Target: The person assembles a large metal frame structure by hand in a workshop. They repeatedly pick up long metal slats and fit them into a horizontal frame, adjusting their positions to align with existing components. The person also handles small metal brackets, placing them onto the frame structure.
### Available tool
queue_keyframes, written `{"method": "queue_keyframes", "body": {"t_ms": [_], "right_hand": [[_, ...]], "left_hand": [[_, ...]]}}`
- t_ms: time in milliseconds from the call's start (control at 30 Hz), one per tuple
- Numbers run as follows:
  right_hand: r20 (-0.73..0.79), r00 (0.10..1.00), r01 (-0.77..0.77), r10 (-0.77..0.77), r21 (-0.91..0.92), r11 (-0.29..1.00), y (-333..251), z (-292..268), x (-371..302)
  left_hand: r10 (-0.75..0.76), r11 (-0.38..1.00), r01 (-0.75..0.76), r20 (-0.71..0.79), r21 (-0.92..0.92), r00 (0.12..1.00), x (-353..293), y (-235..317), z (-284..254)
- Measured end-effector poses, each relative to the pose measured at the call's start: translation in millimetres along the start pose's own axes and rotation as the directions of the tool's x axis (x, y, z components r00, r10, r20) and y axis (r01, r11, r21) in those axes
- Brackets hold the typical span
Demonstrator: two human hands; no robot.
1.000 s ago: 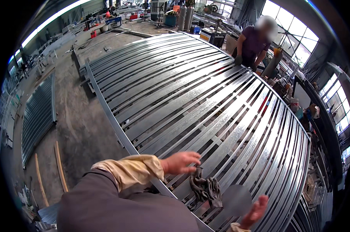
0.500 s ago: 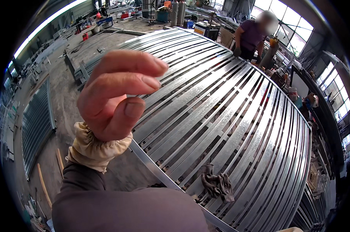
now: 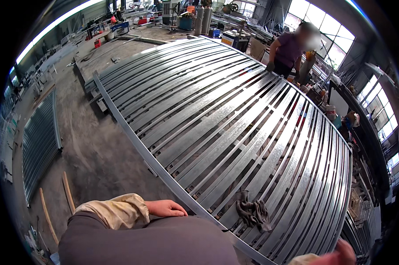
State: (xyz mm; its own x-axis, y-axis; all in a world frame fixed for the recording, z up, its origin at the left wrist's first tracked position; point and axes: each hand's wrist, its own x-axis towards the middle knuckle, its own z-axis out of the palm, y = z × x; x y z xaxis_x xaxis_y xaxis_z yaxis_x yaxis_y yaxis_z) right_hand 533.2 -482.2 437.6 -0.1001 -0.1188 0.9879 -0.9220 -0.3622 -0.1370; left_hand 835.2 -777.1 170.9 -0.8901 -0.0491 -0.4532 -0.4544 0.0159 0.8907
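Note:
My left hand rests low against my dark shirt, its cuff pale and stained. The back of that hand shows, while its fingers are mostly hidden behind my body. At the lower right edge my right hand is smeared by motion and partly cut off, so its fingers cannot be made out. Before me lies a large panel of shiny metal slats in a metal frame. Dark work gloves lie crumpled on the slats, between my two hands and apart from both.
Across the panel stands a co-worker in a purple shirt, a gloved hand at its far edge. Another slatted panel lies on the floor to the left, near wooden strips. Gas cylinders stand at the back.
My left hand has dropped from raised in front of me, fingers curled, down to my body. My right hand has come into view at the lower right. The gloves stay on the slats.

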Motion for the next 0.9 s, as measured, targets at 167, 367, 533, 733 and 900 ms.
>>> {"method": "queue_keyframes", "body": {"t_ms": [167,367,533,733,900], "right_hand": [[0.568,-0.054,-0.949,0.821,-0.285,0.135,17,-6,-224],[0.752,-0.421,-0.903,0.507,-0.294,-0.314,-48,-37,-361],[0.719,-0.425,-0.892,0.550,-0.232,-0.387,-80,-53,-381],[0.741,-0.363,-0.930,0.565,-0.256,-0.263,-94,-58,-385],[0.725,-0.338,-0.932,0.601,-0.348,-0.104,-112,-39,-364]], "left_hand": [[0.001,0.996,-0.006,-0.055,-0.090,0.998,-2,2,34],[-0.153,0.988,0.154,0.041,-0.014,0.987,18,-39,85],[-0.023,1.000,0.023,0.020,-0.006,1.000,36,-61,135],[-0.059,0.946,0.016,0.123,0.325,0.991,44,-32,151],[0.033,0.908,-0.133,0.250,0.397,0.968,37,-25,150]]}}
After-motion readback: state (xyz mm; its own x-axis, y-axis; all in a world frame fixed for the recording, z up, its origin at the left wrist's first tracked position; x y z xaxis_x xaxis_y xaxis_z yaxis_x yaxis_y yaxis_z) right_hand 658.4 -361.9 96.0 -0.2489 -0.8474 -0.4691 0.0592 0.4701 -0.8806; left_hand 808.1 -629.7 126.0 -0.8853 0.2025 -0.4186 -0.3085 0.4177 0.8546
